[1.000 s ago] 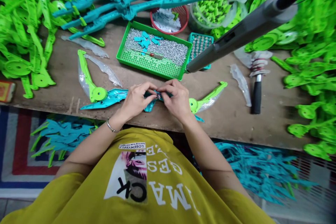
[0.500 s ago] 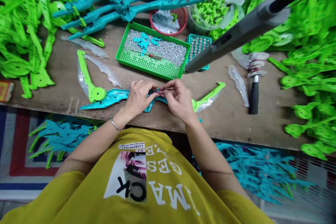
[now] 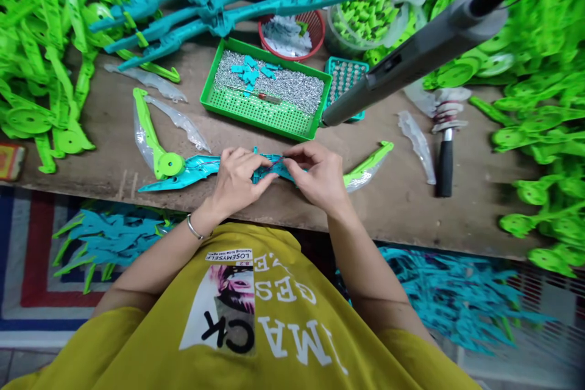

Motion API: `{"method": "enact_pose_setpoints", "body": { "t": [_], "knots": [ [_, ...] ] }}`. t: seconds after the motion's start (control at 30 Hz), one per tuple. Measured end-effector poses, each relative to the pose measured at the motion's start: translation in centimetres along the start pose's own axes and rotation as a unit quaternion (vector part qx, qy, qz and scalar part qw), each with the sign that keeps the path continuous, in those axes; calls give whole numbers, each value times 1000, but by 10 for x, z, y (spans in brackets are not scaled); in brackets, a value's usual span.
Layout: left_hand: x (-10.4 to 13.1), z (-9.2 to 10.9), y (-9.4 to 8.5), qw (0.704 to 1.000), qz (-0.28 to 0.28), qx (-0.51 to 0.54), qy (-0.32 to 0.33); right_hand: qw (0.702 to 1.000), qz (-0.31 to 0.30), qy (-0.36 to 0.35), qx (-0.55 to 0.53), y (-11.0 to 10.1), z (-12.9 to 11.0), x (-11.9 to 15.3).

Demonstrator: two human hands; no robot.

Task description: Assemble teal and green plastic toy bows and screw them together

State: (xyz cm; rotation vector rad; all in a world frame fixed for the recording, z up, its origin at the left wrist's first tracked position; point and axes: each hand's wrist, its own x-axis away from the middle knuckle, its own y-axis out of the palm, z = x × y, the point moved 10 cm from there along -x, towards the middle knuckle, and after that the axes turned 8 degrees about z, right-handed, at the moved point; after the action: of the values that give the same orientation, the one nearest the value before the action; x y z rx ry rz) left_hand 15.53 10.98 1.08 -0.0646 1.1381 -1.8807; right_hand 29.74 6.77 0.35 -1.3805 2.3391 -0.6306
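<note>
A blue plastic toy bow body [image 3: 194,173] lies at the table's front edge. A green arm [image 3: 148,128] with a clear piece is joined at its left end, and another green arm [image 3: 372,163] reaches out on the right. My left hand [image 3: 238,180] wraps over the middle of the body, thumb and fingers closed on it. My right hand [image 3: 320,175] pinches thin dark wires [image 3: 277,161] just above the body's middle. The wires run between the two hands; their ends are hidden by my fingers.
Behind my hands stands a green tray [image 3: 265,119] of screws with a screwdriver [image 3: 269,97]. A grey electric screwdriver [image 3: 388,64] hangs over the right side. A hammer [image 3: 444,161] with a wrapped head lies right. Green parts [image 3: 46,73] pile up at both sides.
My right hand has shifted slightly right and up, its fingers drawing away from my left fingers. More of the body's middle and the wires now show between my hands.
</note>
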Motion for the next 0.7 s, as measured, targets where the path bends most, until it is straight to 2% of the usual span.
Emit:
{"method": "enact_pose_setpoints", "body": {
  "t": [0.2,0.33,0.53,0.7],
  "knots": [
    [17,10,5,997,-5,-29,71,995,-43,-81,28,6,-10,-4],
    [27,18,9,990,-10,-64,124,982,-48,-145,109,10,-16,-3],
    [32,18,14,986,-36,-91,136,956,-48,-184,224,16,-21,2],
    [32,17,17,986,-39,-92,130,960,-64,-192,194,15,-27,6]
  ]
}}
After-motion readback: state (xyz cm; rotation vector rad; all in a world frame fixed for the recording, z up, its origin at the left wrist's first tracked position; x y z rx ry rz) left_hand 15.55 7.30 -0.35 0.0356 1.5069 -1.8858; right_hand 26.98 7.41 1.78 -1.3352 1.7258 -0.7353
